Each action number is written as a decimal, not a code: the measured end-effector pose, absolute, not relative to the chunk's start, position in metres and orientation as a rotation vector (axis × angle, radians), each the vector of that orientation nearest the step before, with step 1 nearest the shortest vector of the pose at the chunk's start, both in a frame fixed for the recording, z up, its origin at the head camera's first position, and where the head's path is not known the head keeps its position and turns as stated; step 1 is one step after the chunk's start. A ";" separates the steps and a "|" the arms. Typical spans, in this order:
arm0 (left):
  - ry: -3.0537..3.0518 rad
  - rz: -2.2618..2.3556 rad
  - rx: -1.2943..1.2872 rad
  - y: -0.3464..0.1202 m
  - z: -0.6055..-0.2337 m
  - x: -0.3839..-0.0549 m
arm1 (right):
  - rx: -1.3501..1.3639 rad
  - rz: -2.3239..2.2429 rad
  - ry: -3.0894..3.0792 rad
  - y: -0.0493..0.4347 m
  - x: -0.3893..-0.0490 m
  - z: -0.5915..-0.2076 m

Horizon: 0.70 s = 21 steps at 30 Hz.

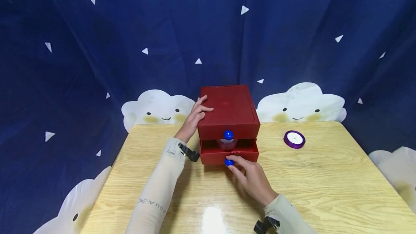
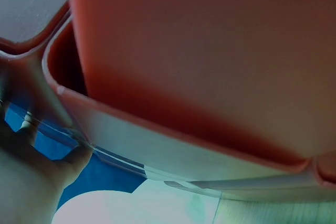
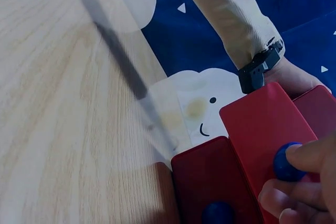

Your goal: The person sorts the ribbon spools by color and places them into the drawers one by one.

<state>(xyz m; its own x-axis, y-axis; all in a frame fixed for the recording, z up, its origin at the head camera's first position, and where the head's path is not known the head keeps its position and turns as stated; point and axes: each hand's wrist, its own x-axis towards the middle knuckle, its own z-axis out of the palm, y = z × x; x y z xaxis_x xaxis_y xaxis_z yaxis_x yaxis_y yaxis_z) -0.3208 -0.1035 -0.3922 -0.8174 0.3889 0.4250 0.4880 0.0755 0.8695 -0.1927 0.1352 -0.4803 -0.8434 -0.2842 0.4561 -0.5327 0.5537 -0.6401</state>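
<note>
A dark red two-drawer box (image 1: 227,105) stands on the table, with a round blue knob (image 1: 228,135) on its upper drawer. My left hand (image 1: 193,120) rests at the box's left side, its fingers reaching over the top edge. Below, the lower drawer (image 1: 212,158) is pulled partway out. The thumb and fingers of my right hand (image 1: 253,180) pinch its blue knob (image 1: 229,162), also seen in the right wrist view (image 3: 287,162). Inside that drawer sits a rounded, see-through pinkish thing (image 1: 226,144), partly hidden by the upper drawer and its knob.
A roll of purple ribbon (image 1: 294,139) with a white centre lies to the right of the box. The wooden table (image 1: 325,176) ends at the back against a dark blue curtain (image 1: 208,28) with white clouds and triangles.
</note>
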 end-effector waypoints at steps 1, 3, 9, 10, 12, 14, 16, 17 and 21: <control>-2.241 -1.868 -0.920 -0.104 -0.392 -0.321 | 0.679 1.175 -2.488 0.135 -0.194 -0.481; -2.235 -1.861 -0.926 -0.104 -0.393 -0.321 | 0.693 1.177 -2.474 0.135 -0.196 -0.482; -2.206 -1.852 -0.954 -0.102 -0.392 -0.322 | 0.733 1.188 -2.438 0.134 -0.203 -0.484; -2.207 -1.850 -0.953 -0.102 -0.393 -0.322 | 0.736 1.192 -2.436 0.134 -0.204 -0.485; -2.208 -1.847 -0.952 -0.102 -0.392 -0.321 | 0.740 1.190 -2.430 0.134 -0.206 -0.485; -2.210 -1.844 -0.953 -0.102 -0.392 -0.321 | 0.735 1.193 -2.431 0.133 -0.208 -0.485; -2.210 -1.842 -0.956 -0.102 -0.392 -0.320 | 0.731 1.199 -2.426 0.133 -0.210 -0.485; -2.208 -1.844 -0.957 -0.102 -0.391 -0.320 | 0.729 1.199 -2.425 0.133 -0.210 -0.486; -2.204 -1.855 -0.948 -0.102 -0.392 -0.320 | 0.722 1.219 -2.424 0.132 -0.211 -0.487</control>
<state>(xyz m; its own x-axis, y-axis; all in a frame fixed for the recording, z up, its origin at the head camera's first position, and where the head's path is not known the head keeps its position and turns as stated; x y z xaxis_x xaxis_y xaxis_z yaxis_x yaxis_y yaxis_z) -0.3199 -0.1018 -0.3921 -0.7992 0.3867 0.4601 0.5195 0.0593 0.8524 -0.2112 0.1322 -0.4871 -0.8163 -0.2893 0.5000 -0.5739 0.5051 -0.6446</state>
